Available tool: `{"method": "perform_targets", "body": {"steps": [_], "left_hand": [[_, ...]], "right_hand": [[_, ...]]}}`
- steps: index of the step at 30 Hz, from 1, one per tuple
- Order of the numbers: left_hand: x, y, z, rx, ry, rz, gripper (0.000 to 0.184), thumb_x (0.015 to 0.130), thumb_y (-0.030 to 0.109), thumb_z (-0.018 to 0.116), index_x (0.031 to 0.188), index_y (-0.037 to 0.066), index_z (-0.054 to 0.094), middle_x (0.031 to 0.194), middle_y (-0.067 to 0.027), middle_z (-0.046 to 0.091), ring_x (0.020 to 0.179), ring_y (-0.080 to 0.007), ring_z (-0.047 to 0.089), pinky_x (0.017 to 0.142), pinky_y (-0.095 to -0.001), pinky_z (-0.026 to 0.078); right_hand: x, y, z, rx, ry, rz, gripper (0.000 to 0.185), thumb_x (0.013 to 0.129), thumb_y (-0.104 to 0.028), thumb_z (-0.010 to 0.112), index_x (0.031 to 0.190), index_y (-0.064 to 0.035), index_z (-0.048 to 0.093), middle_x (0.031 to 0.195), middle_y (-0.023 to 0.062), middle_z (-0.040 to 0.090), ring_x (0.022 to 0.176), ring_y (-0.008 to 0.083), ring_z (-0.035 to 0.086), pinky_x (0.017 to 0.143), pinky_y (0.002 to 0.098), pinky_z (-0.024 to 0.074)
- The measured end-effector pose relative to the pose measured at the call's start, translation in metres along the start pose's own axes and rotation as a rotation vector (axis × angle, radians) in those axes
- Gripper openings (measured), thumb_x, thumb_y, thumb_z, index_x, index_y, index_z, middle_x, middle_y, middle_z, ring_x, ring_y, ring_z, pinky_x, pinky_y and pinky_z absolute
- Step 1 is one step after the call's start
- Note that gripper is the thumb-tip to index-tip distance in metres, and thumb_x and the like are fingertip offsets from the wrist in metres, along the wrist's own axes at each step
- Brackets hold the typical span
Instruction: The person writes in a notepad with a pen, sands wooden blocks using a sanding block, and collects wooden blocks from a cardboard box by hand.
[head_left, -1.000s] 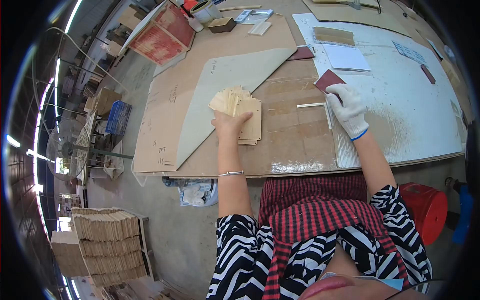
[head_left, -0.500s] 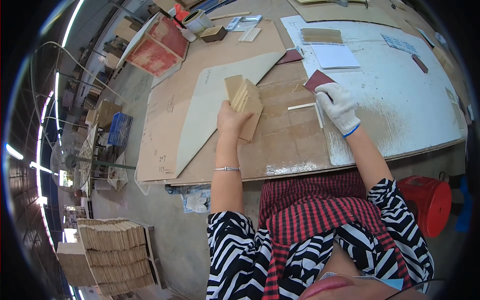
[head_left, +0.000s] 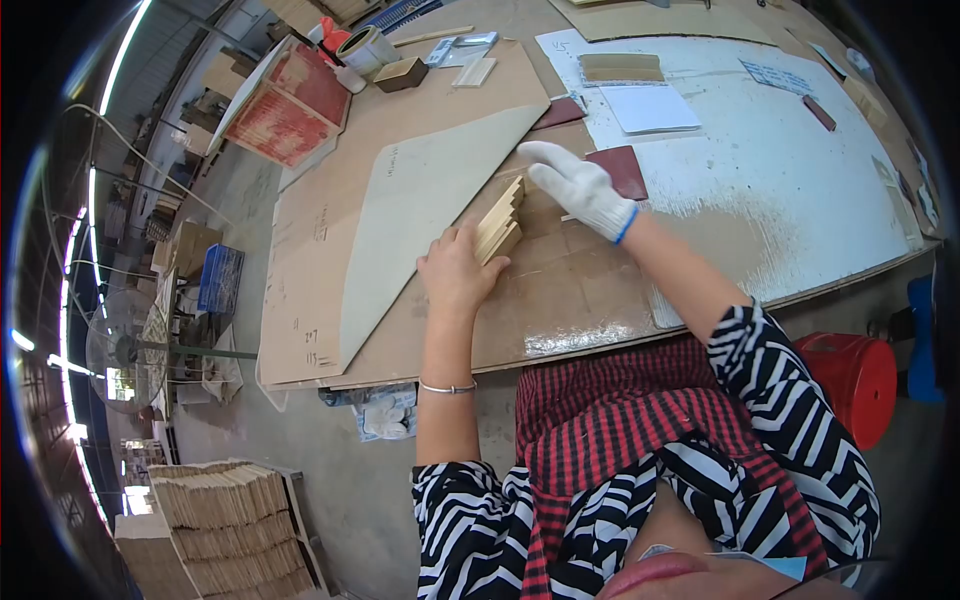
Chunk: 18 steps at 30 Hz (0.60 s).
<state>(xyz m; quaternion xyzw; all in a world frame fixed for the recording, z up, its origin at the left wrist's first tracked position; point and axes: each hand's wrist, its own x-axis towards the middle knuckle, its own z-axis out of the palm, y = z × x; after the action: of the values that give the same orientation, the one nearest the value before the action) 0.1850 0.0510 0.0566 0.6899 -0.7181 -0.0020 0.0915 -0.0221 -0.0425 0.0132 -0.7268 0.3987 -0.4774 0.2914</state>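
My bare left hand (head_left: pixel 460 268) is closed around a bundle of thin wooden pieces (head_left: pixel 500 222). Their ends are staggered like steps, and the bundle rests at a slant on the brown board (head_left: pixel 540 285). A white knitted glove covers my right hand (head_left: pixel 580 188). Its fingers stretch out flat and hold nothing, just beyond the far end of the bundle. Beside that hand lies a maroon sheet (head_left: pixel 622 170) that looks like sandpaper. Below the glove, the end of a thin pale strip (head_left: pixel 567 217) shows, the remainder hidden.
A second maroon sheet (head_left: pixel 560 112) lies further back. White paper (head_left: pixel 650 108) and a cardboard strip (head_left: pixel 621 68) rest on the white board (head_left: pixel 740 180). At the back left stand a red-stained box (head_left: pixel 290 105), a tin (head_left: pixel 366 50) and a small brown box (head_left: pixel 401 74). A red stool (head_left: pixel 850 385) is at right.
My right hand has let go of the maroon sheet and moved left toward the wooden bundle. My left hand has turned the bundle and brought it down onto the board.
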Motion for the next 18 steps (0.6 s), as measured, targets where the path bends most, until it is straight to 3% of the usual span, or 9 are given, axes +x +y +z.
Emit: {"method": "perform_targets", "body": {"steps": [2, 4, 7, 11, 14, 15, 18], "left_hand": [[-0.007, -0.009, 0.003, -0.083, 0.031, -0.047, 0.076, 0.064, 0.032, 0.086, 0.130, 0.013, 0.054, 0.113, -0.0115, 0.062, 0.104, -0.0315, 0.060, 0.087, -0.0478, 0.047], [-0.009, -0.018, 0.012, -0.128, 0.049, -0.076, 0.078, 0.063, 0.031, 0.086, 0.131, 0.011, 0.054, 0.114, -0.0123, 0.061, 0.105, -0.0319, 0.059, 0.088, -0.0471, 0.047], [-0.013, -0.029, 0.031, -0.439, 0.359, 0.057, 0.083, 0.062, 0.025, 0.087, 0.135, 0.007, 0.051, 0.115, -0.0149, 0.059, 0.108, -0.0334, 0.057, 0.092, -0.0435, 0.048], [-0.011, -0.036, 0.036, -0.531, 0.289, -0.001, 0.085, 0.062, 0.018, 0.088, 0.136, 0.002, 0.049, 0.118, -0.0181, 0.057, 0.110, -0.0348, 0.055, 0.094, -0.0400, 0.047], [-0.016, -0.043, 0.037, -0.533, 0.315, 0.030, 0.085, 0.062, 0.015, 0.088, 0.136, 0.001, 0.048, 0.118, -0.0183, 0.056, 0.110, -0.0352, 0.055, 0.094, -0.0405, 0.048], [-0.018, -0.045, 0.037, -0.529, 0.327, 0.049, 0.085, 0.062, 0.013, 0.088, 0.136, 0.001, 0.048, 0.119, -0.0184, 0.056, 0.109, -0.0353, 0.055, 0.094, -0.0407, 0.048], [-0.024, -0.047, 0.040, -0.610, 0.353, 0.018, 0.088, 0.062, 0.011, 0.087, 0.138, 0.001, 0.044, 0.119, -0.0187, 0.056, 0.110, -0.0339, 0.055, 0.094, -0.0400, 0.047]], "right_hand": [[0.015, 0.023, 0.035, 0.147, -0.034, 0.089, 0.049, 0.101, -0.039, 0.049, 0.135, -0.0036, 0.051, 0.125, 0.0125, 0.062, 0.118, 0.0197, 0.058, 0.101, 0.0319, 0.0431], [0.017, 0.028, 0.057, 0.320, -0.088, 0.046, 0.051, 0.102, -0.041, 0.047, 0.136, -0.0030, 0.050, 0.126, 0.0127, 0.062, 0.119, 0.0193, 0.057, 0.101, 0.0319, 0.0428], [0.010, 0.027, 0.079, 0.666, -0.199, -0.019, 0.056, 0.103, -0.045, 0.043, 0.138, -0.0018, 0.047, 0.127, 0.0131, 0.061, 0.119, 0.0184, 0.057, 0.102, 0.0319, 0.0423], [0.000, 0.014, 0.084, 0.705, -0.299, -0.006, 0.058, 0.104, -0.046, 0.038, 0.140, -0.0006, 0.045, 0.127, 0.0136, 0.061, 0.119, 0.0187, 0.057, 0.102, 0.0323, 0.0421], [0.004, -0.010, 0.067, 0.743, -0.265, 0.289, 0.049, 0.106, -0.030, 0.036, 0.138, 0.0064, 0.044, 0.134, 0.0157, 0.054, 0.122, 0.0231, 0.055, 0.106, 0.0332, 0.0412], [0.002, -0.011, 0.069, 0.741, -0.264, 0.293, 0.049, 0.106, -0.030, 0.036, 0.138, 0.0064, 0.044, 0.134, 0.0157, 0.054, 0.122, 0.0231, 0.055, 0.106, 0.0332, 0.0412], [-0.002, -0.015, 0.074, 0.843, -0.112, 0.197, 0.049, 0.100, -0.036, 0.048, 0.135, -0.0021, 0.051, 0.129, 0.0139, 0.058, 0.121, 0.0260, 0.056, 0.104, 0.0360, 0.0418]]}}
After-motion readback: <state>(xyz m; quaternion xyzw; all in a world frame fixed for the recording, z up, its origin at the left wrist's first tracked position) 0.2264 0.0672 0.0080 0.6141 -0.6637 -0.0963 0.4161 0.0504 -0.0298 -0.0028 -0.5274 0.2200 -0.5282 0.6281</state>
